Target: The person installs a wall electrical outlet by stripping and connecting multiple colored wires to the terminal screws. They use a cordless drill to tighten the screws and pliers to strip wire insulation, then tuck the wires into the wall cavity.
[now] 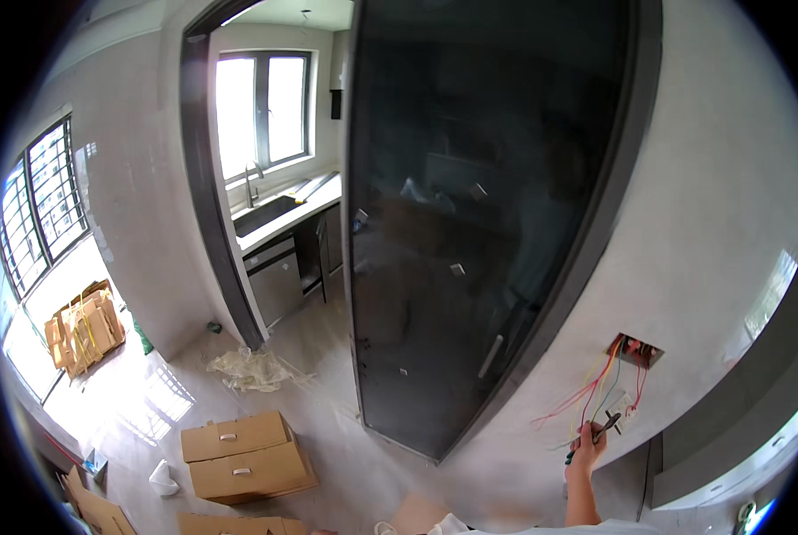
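My right hand is closed round a pair of pliers, whose dark jaws stick out past the fingers toward the wall. Close by, loose red, yellow and bluish-green wires hang from a recessed wall box. Just beyond the pliers, a pale fitting dangles on red wires; its details are hard to make out. Whether the jaws touch any wire I cannot tell. A skin-coloured sliver at the lower edge may be my left hand; its fingers are hidden.
A dark glass door panel stands left of the wall box. Cardboard boxes lie on the floor, with crumpled plastic sheeting behind them. Flattened cardboard leans by the left window. Through the doorway is a sink.
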`<action>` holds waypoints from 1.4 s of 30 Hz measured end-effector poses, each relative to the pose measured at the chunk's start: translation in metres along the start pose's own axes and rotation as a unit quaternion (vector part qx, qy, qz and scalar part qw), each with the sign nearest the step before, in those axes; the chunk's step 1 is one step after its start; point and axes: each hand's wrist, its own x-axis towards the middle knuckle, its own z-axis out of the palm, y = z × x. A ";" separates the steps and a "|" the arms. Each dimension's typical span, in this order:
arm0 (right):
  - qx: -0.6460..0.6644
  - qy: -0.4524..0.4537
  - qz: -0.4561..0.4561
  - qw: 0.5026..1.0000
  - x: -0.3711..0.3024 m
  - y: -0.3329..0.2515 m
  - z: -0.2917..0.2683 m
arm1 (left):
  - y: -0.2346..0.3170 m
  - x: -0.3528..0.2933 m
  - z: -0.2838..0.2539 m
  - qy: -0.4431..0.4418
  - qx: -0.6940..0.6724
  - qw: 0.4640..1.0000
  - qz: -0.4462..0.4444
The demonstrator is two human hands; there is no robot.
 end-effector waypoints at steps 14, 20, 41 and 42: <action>-0.235 -0.029 -0.060 0.970 0.009 0.031 0.054 | 0.120 0.191 -0.161 -0.068 -0.594 0.787 -0.148; -0.070 0.063 -0.137 0.986 0.009 0.060 0.104 | 0.160 0.314 -0.333 0.118 -0.539 0.833 -0.048; -0.243 0.321 -0.259 0.878 -0.002 0.099 0.027 | 0.206 0.496 -0.477 0.460 -0.363 0.779 0.223; -0.237 0.271 -0.210 0.909 -0.015 0.099 0.013 | 0.199 0.498 -0.467 0.465 -0.342 0.787 0.217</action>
